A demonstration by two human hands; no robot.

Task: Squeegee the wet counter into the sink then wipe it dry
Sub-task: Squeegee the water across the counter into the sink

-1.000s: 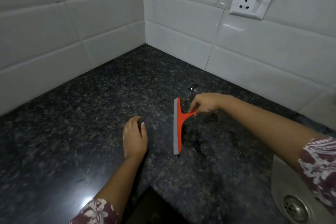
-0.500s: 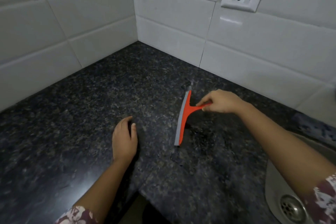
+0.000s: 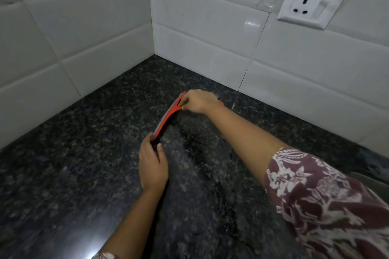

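The right hand (image 3: 197,101) grips the handle of the orange squeegee (image 3: 168,118), its blade on the counter (image 3: 84,153) near the tiled wall (image 3: 210,38). The left hand (image 3: 153,164) touches the blade's near end; whether it pinches is unclear

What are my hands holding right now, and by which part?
The right hand grips the orange squeegee by its handle. The left hand touches the blade's near end; a pinch cannot be told.
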